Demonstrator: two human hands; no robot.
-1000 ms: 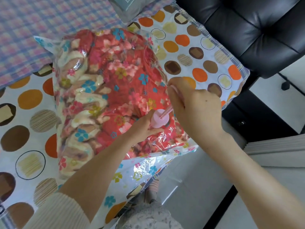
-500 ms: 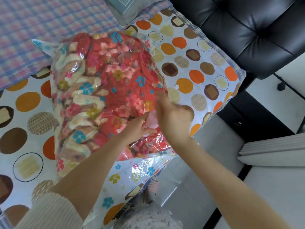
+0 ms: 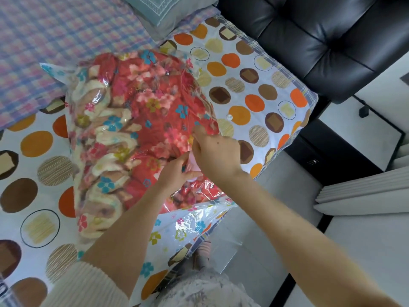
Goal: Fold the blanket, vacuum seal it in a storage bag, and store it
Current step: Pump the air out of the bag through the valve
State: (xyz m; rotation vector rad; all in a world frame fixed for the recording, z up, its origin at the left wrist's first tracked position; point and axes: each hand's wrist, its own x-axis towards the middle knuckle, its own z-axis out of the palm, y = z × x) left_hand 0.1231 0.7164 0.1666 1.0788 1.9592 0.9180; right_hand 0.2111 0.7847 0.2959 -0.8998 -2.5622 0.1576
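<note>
Both hands are pinched in on the pink valve (image 3: pixel 192 166) on top of the bag (image 3: pixel 132 138). Left hand (image 3: pixel 174 173) has thumb and fingers curled around the valve's near side. Right hand (image 3: pixel 218 154) comes over the top, fingers closed down on it, so most of the valve is hidden. The red floral blanket (image 3: pixel 141 111) is inside the clear bag, lying on the dotted bedsheet (image 3: pixel 254 89) near the bed's edge.

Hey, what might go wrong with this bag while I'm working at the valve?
The storage bag lies near the bed's edge, its printed end hanging over the floor; pressing could slide it off. Both hands, left hand and right hand, cover the pink valve, so a crooked cap may go unnoticed and leak air.
</note>
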